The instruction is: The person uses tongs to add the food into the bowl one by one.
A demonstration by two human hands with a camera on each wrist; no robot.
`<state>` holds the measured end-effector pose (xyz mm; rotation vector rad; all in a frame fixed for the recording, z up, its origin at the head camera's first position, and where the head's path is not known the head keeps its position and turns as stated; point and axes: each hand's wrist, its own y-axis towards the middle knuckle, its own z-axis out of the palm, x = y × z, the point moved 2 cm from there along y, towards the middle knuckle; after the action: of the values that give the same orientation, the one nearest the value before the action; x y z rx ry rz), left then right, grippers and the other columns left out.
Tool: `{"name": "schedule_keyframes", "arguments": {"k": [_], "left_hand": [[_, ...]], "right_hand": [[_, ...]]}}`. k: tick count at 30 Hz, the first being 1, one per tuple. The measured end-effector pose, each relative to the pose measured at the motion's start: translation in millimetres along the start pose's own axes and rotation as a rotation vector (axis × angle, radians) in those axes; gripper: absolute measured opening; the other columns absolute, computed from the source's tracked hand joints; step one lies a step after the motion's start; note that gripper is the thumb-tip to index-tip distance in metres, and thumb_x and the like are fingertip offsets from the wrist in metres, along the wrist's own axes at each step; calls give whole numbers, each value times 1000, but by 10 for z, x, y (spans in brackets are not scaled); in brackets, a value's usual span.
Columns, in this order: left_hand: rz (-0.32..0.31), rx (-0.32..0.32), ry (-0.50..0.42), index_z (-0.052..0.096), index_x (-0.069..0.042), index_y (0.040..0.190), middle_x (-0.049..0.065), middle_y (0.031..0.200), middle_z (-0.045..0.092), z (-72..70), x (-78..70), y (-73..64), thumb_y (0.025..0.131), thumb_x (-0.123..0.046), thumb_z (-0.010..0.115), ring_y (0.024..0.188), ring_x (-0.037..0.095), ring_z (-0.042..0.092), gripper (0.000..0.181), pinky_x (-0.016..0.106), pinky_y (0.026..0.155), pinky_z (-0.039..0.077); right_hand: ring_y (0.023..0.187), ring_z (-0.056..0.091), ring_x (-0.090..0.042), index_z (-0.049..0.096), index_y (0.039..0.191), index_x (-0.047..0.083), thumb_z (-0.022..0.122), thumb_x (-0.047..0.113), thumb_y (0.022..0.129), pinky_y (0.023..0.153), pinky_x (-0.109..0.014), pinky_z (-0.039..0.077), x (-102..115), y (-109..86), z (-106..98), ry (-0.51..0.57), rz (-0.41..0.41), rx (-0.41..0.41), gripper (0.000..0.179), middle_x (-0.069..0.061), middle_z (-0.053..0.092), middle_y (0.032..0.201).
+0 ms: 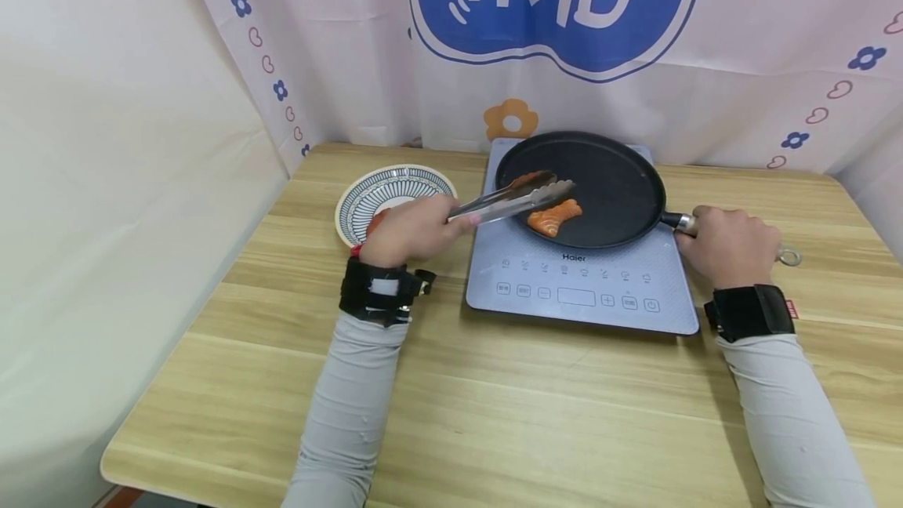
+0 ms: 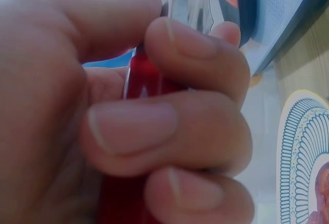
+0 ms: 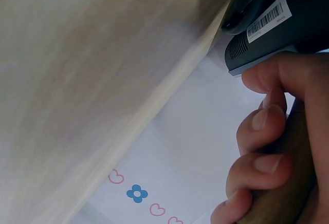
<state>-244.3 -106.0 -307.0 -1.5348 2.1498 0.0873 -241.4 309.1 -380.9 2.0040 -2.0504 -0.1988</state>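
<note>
My left hand (image 1: 416, 230) grips metal tongs (image 1: 508, 202) with fingers curled round their red handle (image 2: 145, 77). The tongs reach right over a black flat frying pan (image 1: 614, 179), tips close above a piece of salmon (image 1: 555, 218) near the pan's front left edge. More orange flesh (image 1: 524, 179) shows just behind the tongs' arms. My right hand (image 1: 730, 245) holds the pan's handle, whose wooden grip (image 3: 280, 196) shows in the right wrist view. Partly hidden beneath my left hand, a patterned plate (image 1: 356, 198) bears orange-red food (image 1: 377, 221).
Under the pan lies a pale blue induction cooker (image 1: 508, 277) with a button panel along its front. Everything stands on a wood-grain table (image 1: 550, 406). Behind it hangs a printed white cloth (image 1: 353, 61), close to the pan's far rim.
</note>
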Motion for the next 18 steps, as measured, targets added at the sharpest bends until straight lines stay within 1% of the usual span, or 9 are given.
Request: {"name": "schedule_keyframes", "arguments": {"k": [5, 8, 12, 16, 18], "left_hand": [[3, -2, 0, 65, -9, 111, 2, 79, 48, -19, 23, -14, 111, -50, 48, 67, 19, 49, 45, 31, 59, 39], [0, -12, -5, 65, -10, 110, 3, 80, 50, -32, 39, -27, 111, -51, 48, 68, 20, 51, 44, 32, 60, 41], [3, -29, -2, 65, -11, 110, 3, 82, 53, -48, 66, -35, 111, -51, 48, 71, 21, 53, 44, 34, 63, 43], [22, -41, -7, 68, -10, 112, 4, 82, 54, -65, 93, -45, 110, -50, 49, 72, 21, 53, 45, 34, 66, 44], [31, -46, -13, 69, -8, 112, 4, 81, 54, -73, 108, -53, 110, -49, 50, 70, 21, 52, 45, 34, 66, 44]], "right_hand": [[52, 45, -33, 58, 73, 5, 76, 26, 89, 47, -44, 30, -3, 2, 2, 2, 0, 5, 32, -9, 45, 56], [52, 45, -33, 57, 74, 5, 75, 26, 90, 48, -44, 30, 1, 3, 4, 0, 3, 14, 32, -10, 45, 56], [52, 45, -33, 57, 72, 6, 75, 26, 90, 47, -44, 30, 1, -1, 0, 1, -2, 4, 33, -9, 45, 56], [51, 44, -33, 56, 71, 6, 76, 26, 89, 47, -44, 30, 0, -5, -3, 2, -4, -1, 33, -9, 45, 55], [52, 44, -33, 57, 72, 6, 75, 26, 90, 48, -44, 30, 2, -5, -2, 2, -1, 8, 32, -9, 45, 56]]}}
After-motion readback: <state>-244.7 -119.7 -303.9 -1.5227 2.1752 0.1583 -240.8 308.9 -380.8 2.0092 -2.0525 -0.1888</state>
